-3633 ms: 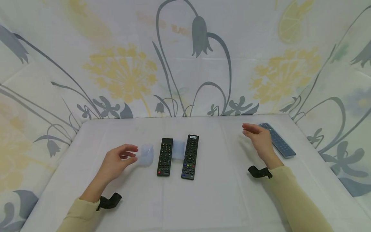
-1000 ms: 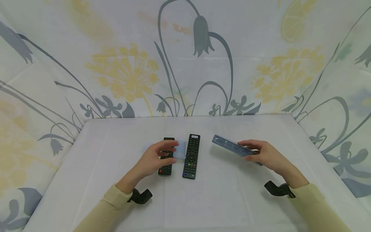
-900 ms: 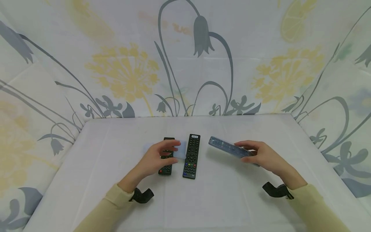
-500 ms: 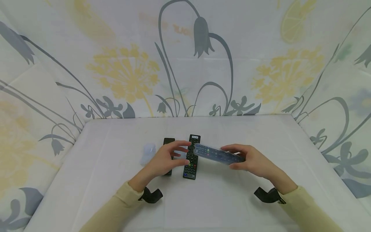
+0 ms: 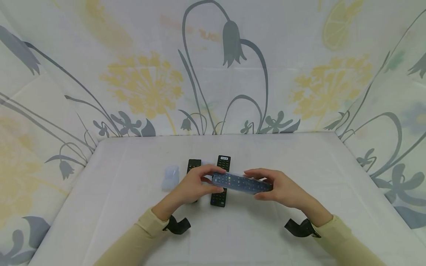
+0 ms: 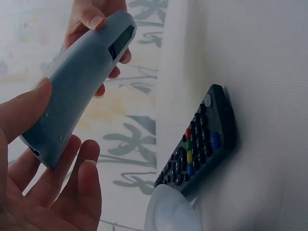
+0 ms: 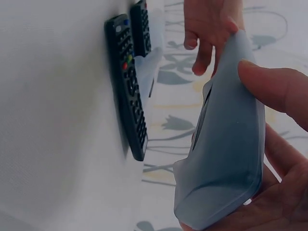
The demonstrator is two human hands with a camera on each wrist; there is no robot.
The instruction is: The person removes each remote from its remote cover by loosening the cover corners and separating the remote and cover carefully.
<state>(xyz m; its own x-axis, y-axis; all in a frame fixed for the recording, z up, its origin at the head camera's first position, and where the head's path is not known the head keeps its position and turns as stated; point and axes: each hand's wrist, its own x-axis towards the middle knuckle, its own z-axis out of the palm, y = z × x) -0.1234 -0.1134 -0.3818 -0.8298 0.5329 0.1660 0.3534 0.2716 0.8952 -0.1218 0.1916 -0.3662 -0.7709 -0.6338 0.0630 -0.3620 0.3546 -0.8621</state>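
Note:
A remote control [image 5: 242,184] in a translucent bluish cover is held above the table, lying roughly crosswise between both hands. My left hand [image 5: 193,184] pinches its left end, thumb at the near side and fingers at the far side. The right hand [image 5: 286,189] grips the other end. In the left wrist view the remote's covered underside [image 6: 79,79] shows, with a dark opening near the far end. The right wrist view shows the cover [image 7: 226,130] standing loose around the right-hand end. Beneath the held remote lies a black remote [image 5: 218,199], partly hidden.
A second black remote [image 5: 194,164] lies to the left, mostly behind the left hand. A crumpled translucent piece [image 5: 171,177] lies farther left. Another translucent piece [image 7: 147,72] sits between the black remotes. Patterned cloth [image 5: 213,74] rises behind the white table [image 5: 253,236].
The right hand picked up the covered remote at the right and carried it left to the middle. My left hand moved right and took hold of its left end.

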